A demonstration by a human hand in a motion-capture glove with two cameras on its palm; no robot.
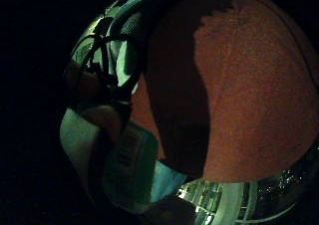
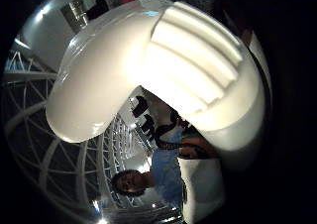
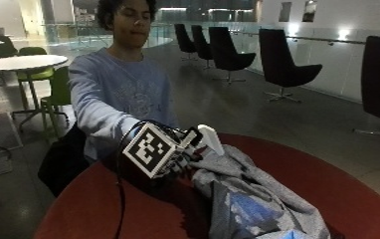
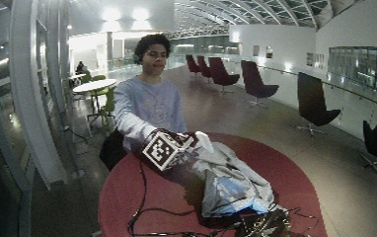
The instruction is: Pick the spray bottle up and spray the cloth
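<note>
Fingers of your gloved right hand [image 3: 173, 154] curl round the white spray bottle [image 3: 208, 140], held above the grey cloth [image 3: 256, 199] on the red tabletop [image 3: 110, 214].

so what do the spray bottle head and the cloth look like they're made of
The spray bottle head looks like moulded white plastic: smooth, glossy, with a ribbed trigger. The cloth seems a soft grey jersey-like fabric, matte and crumpled into folds on the red table. The right hand holds the bottle beside it.
</note>
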